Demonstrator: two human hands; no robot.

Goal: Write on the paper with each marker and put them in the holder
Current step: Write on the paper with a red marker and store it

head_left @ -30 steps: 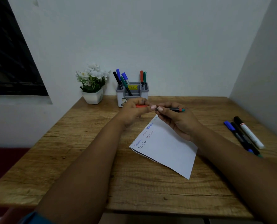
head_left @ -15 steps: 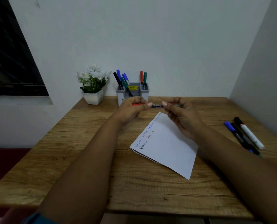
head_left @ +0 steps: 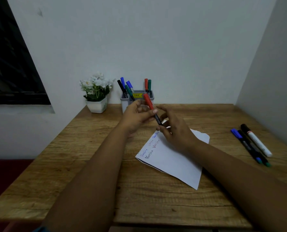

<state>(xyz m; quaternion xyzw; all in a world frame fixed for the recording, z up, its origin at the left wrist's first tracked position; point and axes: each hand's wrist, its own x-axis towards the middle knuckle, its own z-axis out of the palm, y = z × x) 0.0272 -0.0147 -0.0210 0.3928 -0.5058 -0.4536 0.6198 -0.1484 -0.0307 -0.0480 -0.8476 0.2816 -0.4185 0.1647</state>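
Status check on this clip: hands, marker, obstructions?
Left hand gripping red-capped marker, cap up. Right hand open beside it, over paper. Holder just behind, path clear.

Both our forearms reach from the bottom of the frame toward its centre, where they nearly meet. Our left hand (head_left: 136, 116), just left of centre, pinches a marker (head_left: 152, 108) between thumb and fingertips, its red cap tilted up and to the left. Our right hand (head_left: 176, 131), just right of centre, has loosely curled fingers near the marker's lower end, palm turned left.
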